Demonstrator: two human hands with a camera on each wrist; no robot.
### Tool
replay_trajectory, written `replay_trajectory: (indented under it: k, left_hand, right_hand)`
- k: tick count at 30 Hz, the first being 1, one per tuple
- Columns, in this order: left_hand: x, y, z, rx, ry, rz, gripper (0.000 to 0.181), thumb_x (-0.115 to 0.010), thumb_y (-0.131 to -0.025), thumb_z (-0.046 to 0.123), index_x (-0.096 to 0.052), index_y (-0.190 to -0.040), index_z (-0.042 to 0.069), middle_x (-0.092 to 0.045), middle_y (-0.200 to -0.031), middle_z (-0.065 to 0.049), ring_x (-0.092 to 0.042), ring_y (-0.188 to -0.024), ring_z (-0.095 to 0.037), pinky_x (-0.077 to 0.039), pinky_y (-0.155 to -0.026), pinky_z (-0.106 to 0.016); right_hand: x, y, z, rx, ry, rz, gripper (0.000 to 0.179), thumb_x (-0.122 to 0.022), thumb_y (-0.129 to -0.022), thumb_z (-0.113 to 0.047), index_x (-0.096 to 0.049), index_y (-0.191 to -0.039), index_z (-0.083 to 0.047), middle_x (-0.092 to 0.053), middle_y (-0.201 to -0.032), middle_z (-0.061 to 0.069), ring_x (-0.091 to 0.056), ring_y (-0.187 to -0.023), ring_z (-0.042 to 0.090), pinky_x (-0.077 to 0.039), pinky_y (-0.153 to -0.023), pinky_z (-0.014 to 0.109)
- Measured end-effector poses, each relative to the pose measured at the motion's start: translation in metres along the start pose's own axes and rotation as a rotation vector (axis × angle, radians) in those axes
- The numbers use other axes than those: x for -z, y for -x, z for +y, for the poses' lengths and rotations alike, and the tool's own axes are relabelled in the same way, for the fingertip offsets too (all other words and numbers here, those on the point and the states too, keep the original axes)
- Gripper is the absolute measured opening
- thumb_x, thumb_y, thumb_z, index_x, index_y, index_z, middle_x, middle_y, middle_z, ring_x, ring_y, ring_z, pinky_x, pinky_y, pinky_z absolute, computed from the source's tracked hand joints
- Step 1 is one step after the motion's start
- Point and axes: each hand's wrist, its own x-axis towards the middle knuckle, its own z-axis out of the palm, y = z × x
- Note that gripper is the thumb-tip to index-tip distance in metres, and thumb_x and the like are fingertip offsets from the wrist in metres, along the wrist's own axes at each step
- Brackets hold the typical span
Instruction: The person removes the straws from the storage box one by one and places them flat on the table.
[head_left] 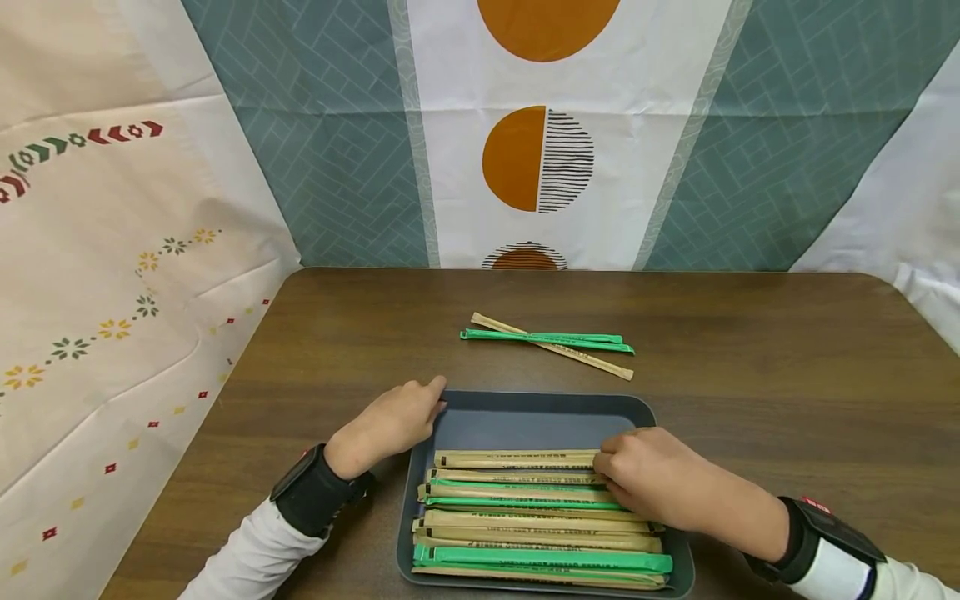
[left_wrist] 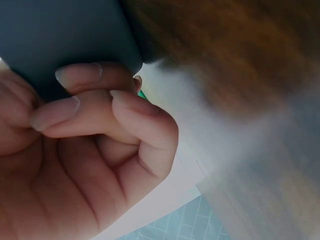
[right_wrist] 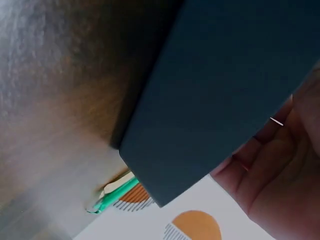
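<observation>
A dark grey tray (head_left: 536, 404) lies on the table, holding rows of long, thin paper-wrapped sticks, beige and green. My left hand (head_left: 397, 419) grips the tray's far left corner; in the left wrist view its fingers (left_wrist: 80, 112) curl against the tray wall. Over the tray's right side, my right hand (head_left: 652, 479) pinches the right end of the farthest beige stick (head_left: 517, 459), its fingertips partly hidden. From the right wrist, the tray's side (right_wrist: 210, 100) blocks much of that hand (right_wrist: 270, 175).
Beyond the tray, two green sticks (head_left: 555, 338) lie crossed with a beige stick (head_left: 592, 361) on the brown wooden table (head_left: 787, 350). A patterned cloth (head_left: 345, 167) hangs behind the table's far edge, and a flowered one (head_left: 112, 292) hangs to the left.
</observation>
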Motion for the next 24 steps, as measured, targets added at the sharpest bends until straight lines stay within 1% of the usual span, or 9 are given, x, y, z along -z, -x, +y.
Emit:
replay_trajectory:
  k: [3, 5, 7, 10, 13, 16, 19, 22, 24]
  left_hand:
    - [0.000, 0.001, 0.000, 0.000, 0.003, 0.003, 0.008, -0.053, -0.099, 0.010, -0.050, -0.100, 0.003, -0.045, -0.060, -0.006, -0.046, -0.049, -0.016, -0.031, -0.049, -0.027]
    - [0.001, 0.000, 0.000, 0.000, 0.001, 0.003, 0.008, -0.053, -0.099, 0.010, -0.050, -0.100, 0.003, -0.045, -0.060, -0.005, -0.045, -0.049, -0.014, -0.030, -0.049, -0.026]
    - [0.000, 0.000, -0.001, 0.003, 0.004, 0.002, 0.007, -0.053, -0.099, 0.010, -0.050, -0.100, 0.004, -0.044, -0.060, -0.004, -0.045, -0.049, -0.014, -0.030, -0.049, -0.026]
    - [0.001, 0.000, -0.001, 0.003, 0.005, 0.000, 0.007, -0.054, -0.099, 0.009, -0.050, -0.099, 0.004, -0.044, -0.060, -0.005, -0.044, -0.049, -0.014, -0.030, -0.048, -0.025]
    - [0.001, 0.001, -0.002, -0.001, -0.009, 0.006, 0.007, -0.054, -0.099, 0.009, -0.050, -0.101, 0.003, -0.044, -0.061, -0.005, -0.042, -0.049, -0.014, -0.030, -0.048, -0.026]
    - [0.000, 0.001, -0.002, -0.004, -0.021, 0.013, 0.009, -0.053, -0.099, 0.009, -0.051, -0.104, 0.002, -0.043, -0.060, -0.005, -0.042, -0.048, -0.014, -0.029, -0.048, -0.027]
    - [-0.001, 0.001, -0.002, -0.008, -0.024, 0.020, 0.009, -0.053, -0.099, 0.010, -0.051, -0.101, 0.002, -0.044, -0.059, -0.005, -0.045, -0.048, -0.015, -0.030, -0.049, -0.027]
    - [-0.001, 0.001, -0.001, -0.008, -0.011, 0.018, 0.008, -0.053, -0.099, 0.010, -0.050, -0.098, 0.003, -0.044, -0.059, -0.006, -0.045, -0.048, -0.016, -0.029, -0.049, -0.027]
    - [-0.001, 0.001, -0.001, -0.014, -0.003, 0.017, 0.008, -0.053, -0.099, 0.010, -0.050, -0.096, 0.004, -0.044, -0.059, -0.006, -0.045, -0.048, -0.016, -0.029, -0.049, -0.027]
  right_hand:
    - [0.001, 0.000, -0.002, 0.015, 0.074, 0.054, 0.025, -0.072, -0.077, -0.004, -0.056, -0.066, -0.019, -0.041, -0.061, -0.011, -0.035, -0.052, 0.000, -0.031, -0.047, 0.018]
    - [0.003, 0.001, -0.001, 0.039, 0.097, 0.111, 0.027, -0.073, -0.074, -0.003, -0.054, -0.066, -0.019, -0.039, -0.060, -0.011, -0.032, -0.051, 0.000, -0.028, -0.046, 0.017]
    - [0.010, 0.002, 0.001, 0.065, 0.100, 0.174, 0.027, -0.075, -0.072, -0.002, -0.054, -0.067, -0.019, -0.039, -0.061, -0.011, -0.031, -0.052, -0.001, -0.027, -0.048, 0.017]
    - [0.024, 0.000, 0.009, 0.093, 0.080, 0.282, 0.025, -0.079, -0.069, -0.001, -0.060, -0.073, -0.017, -0.045, -0.065, -0.010, -0.036, -0.055, -0.001, -0.032, -0.049, 0.016]
    - [0.038, -0.005, 0.021, 0.065, 0.084, 0.336, 0.023, -0.081, -0.068, 0.000, -0.065, -0.078, -0.013, -0.053, -0.069, -0.007, -0.044, -0.057, 0.001, -0.038, -0.051, 0.018]
    - [0.047, -0.012, 0.034, 0.001, 0.092, 0.332, 0.022, -0.082, -0.069, 0.000, -0.067, -0.079, -0.011, -0.057, -0.072, -0.005, -0.050, -0.058, 0.003, -0.042, -0.051, 0.020]
    - [0.049, -0.021, 0.049, -0.062, 0.089, 0.284, 0.019, -0.080, -0.072, 0.001, -0.067, -0.079, -0.011, -0.058, -0.072, -0.003, -0.050, -0.057, 0.004, -0.041, -0.050, 0.021]
    - [0.044, -0.031, 0.063, -0.116, 0.074, 0.225, 0.019, -0.075, -0.075, 0.003, -0.064, -0.074, -0.012, -0.053, -0.067, -0.005, -0.044, -0.055, 0.003, -0.036, -0.050, 0.022]
    - [0.038, -0.037, 0.072, -0.144, 0.049, 0.184, 0.025, -0.072, -0.076, 0.006, -0.059, -0.068, -0.014, -0.047, -0.063, -0.007, -0.039, -0.055, 0.004, -0.032, -0.051, 0.022]
